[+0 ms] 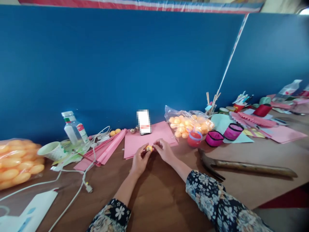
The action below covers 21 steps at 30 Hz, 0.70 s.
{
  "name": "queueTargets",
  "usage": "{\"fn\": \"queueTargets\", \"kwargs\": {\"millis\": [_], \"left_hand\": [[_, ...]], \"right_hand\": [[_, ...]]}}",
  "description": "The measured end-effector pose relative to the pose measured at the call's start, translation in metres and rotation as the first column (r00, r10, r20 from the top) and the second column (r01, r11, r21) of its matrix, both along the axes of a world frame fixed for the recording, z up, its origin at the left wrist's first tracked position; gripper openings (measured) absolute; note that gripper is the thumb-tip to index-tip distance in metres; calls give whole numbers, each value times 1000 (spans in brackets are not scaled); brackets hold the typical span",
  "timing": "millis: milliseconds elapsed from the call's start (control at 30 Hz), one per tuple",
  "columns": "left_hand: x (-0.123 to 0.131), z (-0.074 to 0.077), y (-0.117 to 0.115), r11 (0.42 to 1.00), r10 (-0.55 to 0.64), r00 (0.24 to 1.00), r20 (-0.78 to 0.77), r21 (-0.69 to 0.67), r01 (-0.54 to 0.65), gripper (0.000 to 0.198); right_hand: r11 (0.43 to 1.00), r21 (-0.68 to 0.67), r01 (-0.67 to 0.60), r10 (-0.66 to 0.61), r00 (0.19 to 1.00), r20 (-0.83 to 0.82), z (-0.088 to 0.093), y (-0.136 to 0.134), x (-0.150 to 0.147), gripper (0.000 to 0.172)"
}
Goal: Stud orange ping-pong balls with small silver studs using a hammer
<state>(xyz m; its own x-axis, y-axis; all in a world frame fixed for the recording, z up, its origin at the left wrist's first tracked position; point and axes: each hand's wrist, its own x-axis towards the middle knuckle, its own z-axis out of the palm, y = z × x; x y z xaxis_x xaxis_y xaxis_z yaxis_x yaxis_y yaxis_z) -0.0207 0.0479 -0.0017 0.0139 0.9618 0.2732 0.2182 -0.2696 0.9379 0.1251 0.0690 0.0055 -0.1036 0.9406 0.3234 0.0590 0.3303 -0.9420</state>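
Left hand (139,160): pinching small round orange ball (149,148) | right hand (165,151): curled, fingertips bunched right of ball, hold unclear

Orange-yellow ball (149,148), pink paper (160,131), floral sleeves (205,188)

A table (164,201) is carrying pink paper (132,142). Right of the paper, a hammer (251,166) is lying; left of it, a cable (84,177) is winding and, farther left, a bag of balls (18,163) is resting.
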Motion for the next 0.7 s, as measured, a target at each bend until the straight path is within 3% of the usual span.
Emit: {"fn": "queueTargets", "kwargs": {"millis": [367, 700], "left_hand": [[-1, -2, 1, 1000, 0, 1000, -7, -17, 0, 41], [-2, -7, 3, 1000, -3, 1000, 25, -13, 3, 40]], "right_hand": [[995, -37, -90, 88, 995, -35, 4, -3, 4, 8], [956, -190, -225, 201, 970, -139, -2, -5, -1, 17]]}}
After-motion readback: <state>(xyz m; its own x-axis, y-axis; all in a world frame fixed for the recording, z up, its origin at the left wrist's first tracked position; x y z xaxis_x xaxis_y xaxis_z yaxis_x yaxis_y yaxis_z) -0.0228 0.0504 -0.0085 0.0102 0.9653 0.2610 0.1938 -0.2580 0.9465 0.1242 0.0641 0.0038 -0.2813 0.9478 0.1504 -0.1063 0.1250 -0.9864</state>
